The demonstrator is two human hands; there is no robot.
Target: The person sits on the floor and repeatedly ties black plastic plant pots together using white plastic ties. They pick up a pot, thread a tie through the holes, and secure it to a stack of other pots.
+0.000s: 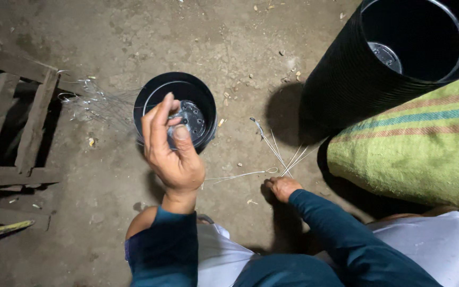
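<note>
1. My left hand (172, 154) is up over the small black pot (176, 109), thumb and fingers closed on its near rim, holding it tilted so the perforated base faces me.
2. My right hand (282, 187) is down on the dirt floor (107, 180), fingers pinched narrow on the loose wires (280, 151) fanned out there. One wire with a looped end (240, 175) runs left toward my left wrist.
3. A tangle of more hooked wires (88, 98) sits just left of the pot, beside the wooden pallet (22, 127).
4. The tall stack of black pots (394, 58) lies tipped at upper right, resting by the green striped sack (415, 154).
5. To do this well, I judge: pinch a single wire, not the bunch, and pull it clear so the hooks don't snag neighbours.
6. Keep the pot steady with rim grip firm, base holes visible.
7. Light is poor; I can't tell which hole the wire suits.
</note>
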